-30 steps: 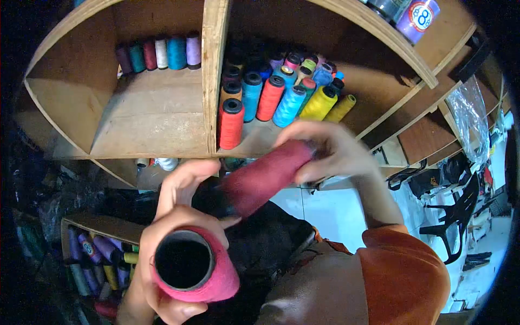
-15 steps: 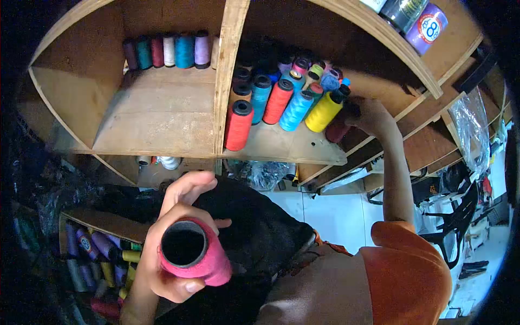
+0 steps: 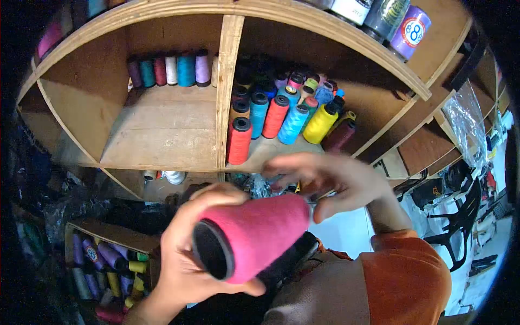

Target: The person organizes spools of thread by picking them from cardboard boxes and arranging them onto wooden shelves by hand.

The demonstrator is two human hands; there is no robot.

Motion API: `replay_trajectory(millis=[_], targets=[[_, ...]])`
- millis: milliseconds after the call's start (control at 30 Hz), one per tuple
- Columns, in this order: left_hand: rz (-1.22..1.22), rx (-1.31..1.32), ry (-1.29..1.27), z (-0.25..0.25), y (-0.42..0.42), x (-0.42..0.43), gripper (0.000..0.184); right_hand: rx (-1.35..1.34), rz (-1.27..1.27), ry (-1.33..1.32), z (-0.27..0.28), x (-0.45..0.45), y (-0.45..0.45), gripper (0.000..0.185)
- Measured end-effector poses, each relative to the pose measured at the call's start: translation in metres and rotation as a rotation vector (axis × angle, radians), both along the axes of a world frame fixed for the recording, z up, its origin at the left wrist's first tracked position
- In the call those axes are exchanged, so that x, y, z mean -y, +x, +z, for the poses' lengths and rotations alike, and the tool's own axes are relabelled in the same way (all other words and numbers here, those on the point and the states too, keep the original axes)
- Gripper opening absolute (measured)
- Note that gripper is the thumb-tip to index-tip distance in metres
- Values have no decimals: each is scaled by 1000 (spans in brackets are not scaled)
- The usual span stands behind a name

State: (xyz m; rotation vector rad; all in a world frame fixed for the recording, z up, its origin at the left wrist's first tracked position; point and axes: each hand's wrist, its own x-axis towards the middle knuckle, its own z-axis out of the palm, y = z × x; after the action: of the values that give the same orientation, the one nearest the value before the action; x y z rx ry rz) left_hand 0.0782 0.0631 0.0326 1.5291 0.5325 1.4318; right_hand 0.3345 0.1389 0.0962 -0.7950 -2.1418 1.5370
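A pink thread cone lies tilted in my left hand, its dark hollow base toward me. The fingers and thumb of that hand wrap the wide end. My right hand, somewhat blurred, is close to the cone's narrow tip with its fingers apart; whether it touches the tip I cannot tell. Behind the hands, the shelf holds a red thread cone, a light blue cone, a yellow cone and a dark maroon cone at the right end of the group.
A wooden divider splits the shelf; a row of cones, including a white one, stands at the back left. Below left, a box holds purple and yellow cones. Cones stand on the upper shelf, one purple. A black chair is at right.
My right hand has left the maroon cone on the shelf and come down to the pink cone. The pink cone has turned sideways, its narrow end now pointing right.
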Motion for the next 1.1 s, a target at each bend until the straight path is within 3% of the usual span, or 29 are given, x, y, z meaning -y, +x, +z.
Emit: replay_trajectory(millis=[33,67,100,200,267,333,433,467,600,733,833,900,967,1100], targets=[[-10,-15,22,0,5,-1,87,-154,30,-171,-14,5,-6,69],[-16,-27,45,-1,8,-1,85,-190,63,-151,-17,5,-9,60],[-44,-9,24,-1,8,1,76,-134,51,-135,-14,3,-6,57],[-94,-170,-85,-6,11,9,79,-42,-70,-174,10,1,13,44],[-242,-143,-211,-2,17,12,89,134,-134,90,37,-2,32,46],[-193,-193,-209,2,15,15,91,311,-235,216,47,-6,44,47],[-40,-169,-179,3,-1,16,87,805,-403,509,38,-31,58,43],[71,-85,-200,4,-5,17,76,947,-423,607,26,-42,65,43],[515,-117,-137,20,-47,16,53,941,-348,665,-1,-64,63,38],[916,-472,-200,18,-104,32,28,757,-279,714,-2,-65,16,39],[1026,-1149,-246,-26,-171,56,37,553,-191,822,-8,-77,-14,40],[1186,-1545,-315,-92,-211,96,43,637,-153,937,-20,-102,-25,39],[957,-1649,-627,-105,-222,122,44,677,-182,900,-19,-110,-39,34],[784,-1667,-1098,-172,-254,163,45,680,-74,807,-18,-122,-42,44]])
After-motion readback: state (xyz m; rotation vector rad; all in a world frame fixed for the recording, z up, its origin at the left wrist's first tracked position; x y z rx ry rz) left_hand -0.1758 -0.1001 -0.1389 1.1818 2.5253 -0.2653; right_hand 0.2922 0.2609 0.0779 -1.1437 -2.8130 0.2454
